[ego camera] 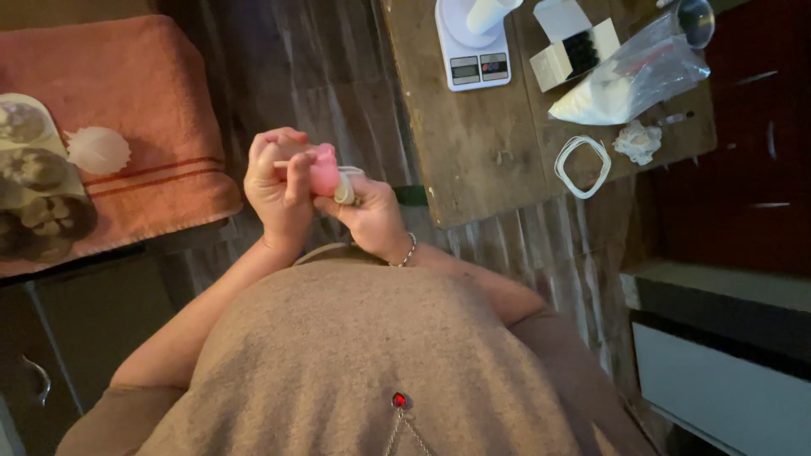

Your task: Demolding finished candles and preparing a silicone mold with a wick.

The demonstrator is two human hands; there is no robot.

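At frame centre, the left hand (277, 187) grips the pink moulded piece (323, 171); the right hand (369, 213) pinches a small pale fitting (345, 192) touching its right end. Long axis: unclear.

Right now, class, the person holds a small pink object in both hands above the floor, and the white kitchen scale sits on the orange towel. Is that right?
Not quite. The head view shows the white kitchen scale on the wooden table, not the orange towel. Both the left hand and right hand do hold the small pink object above the floor.

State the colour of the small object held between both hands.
Pink: the small object, seen in the head view.
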